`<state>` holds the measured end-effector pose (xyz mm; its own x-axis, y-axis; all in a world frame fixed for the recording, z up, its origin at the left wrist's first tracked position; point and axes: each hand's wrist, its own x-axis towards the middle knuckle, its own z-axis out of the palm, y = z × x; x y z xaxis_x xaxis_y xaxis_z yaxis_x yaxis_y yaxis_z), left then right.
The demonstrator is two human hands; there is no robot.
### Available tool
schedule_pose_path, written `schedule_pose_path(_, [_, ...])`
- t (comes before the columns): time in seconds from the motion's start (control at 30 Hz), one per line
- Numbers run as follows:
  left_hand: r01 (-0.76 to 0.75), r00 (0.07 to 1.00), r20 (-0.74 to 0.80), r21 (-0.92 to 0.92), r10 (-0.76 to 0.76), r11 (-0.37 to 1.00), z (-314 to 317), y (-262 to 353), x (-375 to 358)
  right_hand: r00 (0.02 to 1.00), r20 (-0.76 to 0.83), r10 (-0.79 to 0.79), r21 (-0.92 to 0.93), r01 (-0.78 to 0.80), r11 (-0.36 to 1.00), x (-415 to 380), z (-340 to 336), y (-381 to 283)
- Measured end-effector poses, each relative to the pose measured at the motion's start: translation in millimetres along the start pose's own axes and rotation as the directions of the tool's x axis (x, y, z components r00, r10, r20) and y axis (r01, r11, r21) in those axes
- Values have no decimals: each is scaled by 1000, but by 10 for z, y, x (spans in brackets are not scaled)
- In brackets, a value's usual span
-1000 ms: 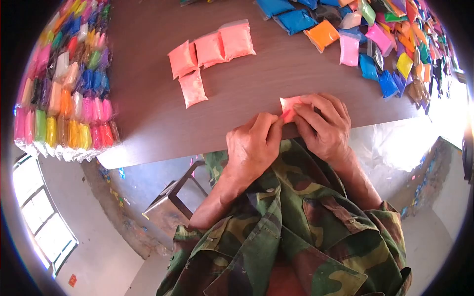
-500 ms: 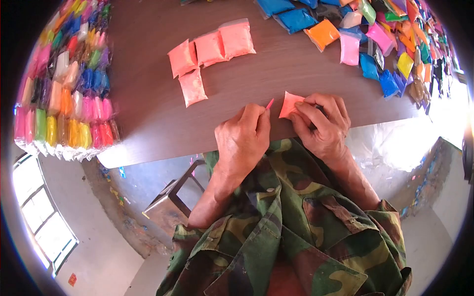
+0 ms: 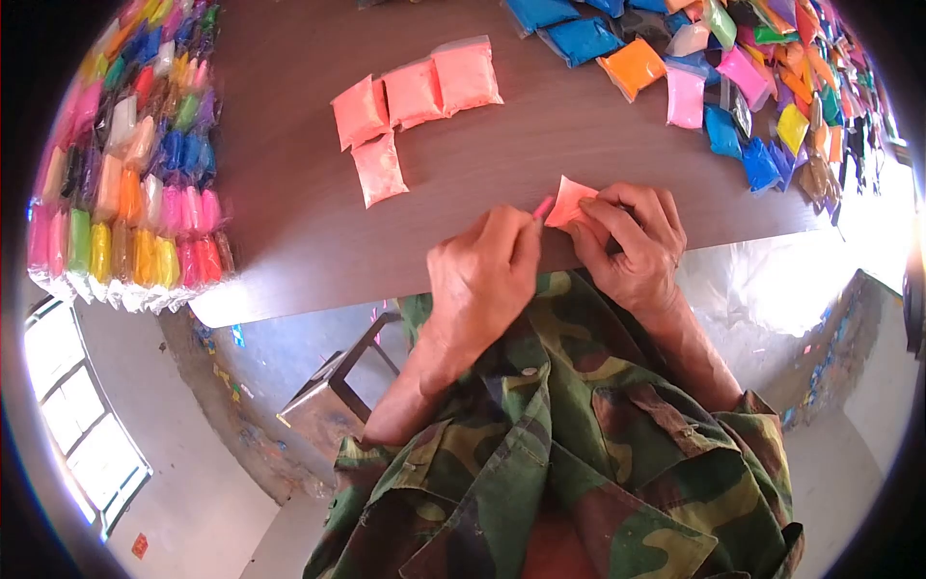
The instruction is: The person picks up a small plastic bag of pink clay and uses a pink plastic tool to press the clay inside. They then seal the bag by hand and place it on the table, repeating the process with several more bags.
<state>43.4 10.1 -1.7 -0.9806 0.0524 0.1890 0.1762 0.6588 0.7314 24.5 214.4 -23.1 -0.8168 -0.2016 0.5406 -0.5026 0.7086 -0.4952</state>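
Observation:
My left hand (image 3: pixel 484 262) is closed around a slim pink stick (image 3: pixel 544 206), whose tip pokes out past the thumb toward the other hand. Its remaining length is hidden by my fingers. Pinched between thumb and fingers of my right hand (image 3: pixel 632 241) is a small coral-pink packet (image 3: pixel 569 200), held at the near edge of the table. The stick's tip is right at the packet's left corner. Farther up the table lie several similar coral packets (image 3: pixel 415 95), three in a row and a single one (image 3: pixel 380 170) below them.
Rows of wrapped, many-coloured packets (image 3: pixel 125 193) line the table's left side. A loose heap of coloured packets (image 3: pixel 743 77) covers the right back, with an orange packet (image 3: pixel 632 68) at its edge. Below the brown table (image 3: pixel 280 232) stands a stool (image 3: pixel 328 405) to the left.
My left hand has moved slightly right, bringing the pink stick up to the packet; more of the stick shows. My right hand stays nearly still with the packet.

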Motion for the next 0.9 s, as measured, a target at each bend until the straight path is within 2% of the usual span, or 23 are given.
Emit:
schedule_pose_path(0.1, [-73,997,9,4,73,997,88,110,-47,1000,9,-9,-7,9,1000,20,-21,-15])
schedule_pose_path(0.23, [-83,996,30,119,80,989,117,43,47,1000,2,-14,-5,14,1000,2,-23,5])
schedule_pose_path(0.33, [-105,994,-15,211,111,972,64,-59,110,1000,-9,-13,6,14,1000,4,-5,14])
schedule_pose_path(0.37, [-51,999,-5,204,53,978,26,-68,131,1000,-10,-10,9,10,1000,-6,-5,16])
schedule_pose_path(0.47, [-90,996,-11,114,92,989,-20,50,171,1000,8,8,-2,-8,1000,-1,-25,-9])
schedule_pose_path(0.57, [-180,981,109,174,163,968,95,100,218,1000,-8,9,14,-9,1000,7,-22,-12])
schedule_pose_path(0.67, [-160,985,89,148,148,976,92,-1,302,1000,-13,3,18,-3,1000,-17,-16,16])
schedule_pose_path(0.77, [-111,991,103,227,90,968,29,-63,372,1000,-24,-12,16,13,1000,-4,-5,7])
schedule_pose_path(0.87, [-94,991,112,172,76,981,-10,-28,373,1000,-22,-13,21,13,1000,-15,-7,16])
schedule_pose_path(0.9, [-134,986,114,149,118,980,11,-8,357,1000,-15,-7,19,8,1000,-12,-17,11])
